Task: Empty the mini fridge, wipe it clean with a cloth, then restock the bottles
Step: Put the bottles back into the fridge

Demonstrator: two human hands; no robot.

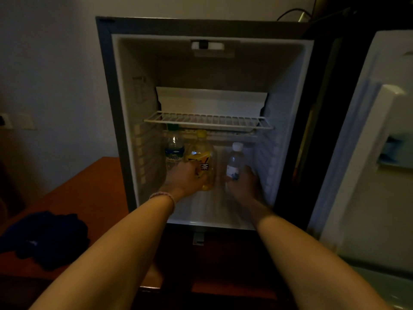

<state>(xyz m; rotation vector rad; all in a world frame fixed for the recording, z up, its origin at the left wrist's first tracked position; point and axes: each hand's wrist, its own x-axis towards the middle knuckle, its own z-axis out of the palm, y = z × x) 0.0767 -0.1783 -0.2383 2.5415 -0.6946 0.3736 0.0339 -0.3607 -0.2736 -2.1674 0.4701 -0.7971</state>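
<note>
The mini fridge (125, 108) stands open in front of me, its door (368, 153) swung out to the right. Three bottles stand on its floor under the wire shelf (207, 121). My left hand (185, 180) grips the yellow tea bottle (204, 157) low on its body. A clear bottle with a green cap (173, 148) stands just left of it, untouched. My right hand (244, 184) grips the small clear water bottle with a white cap (234, 159) at its base.
A dark blue cloth (47, 238) lies crumpled on the reddish wooden surface (93, 182) left of the fridge. The wire shelf and the white tray (212, 101) above it hold nothing. A wall with sockets (4, 120) is at far left.
</note>
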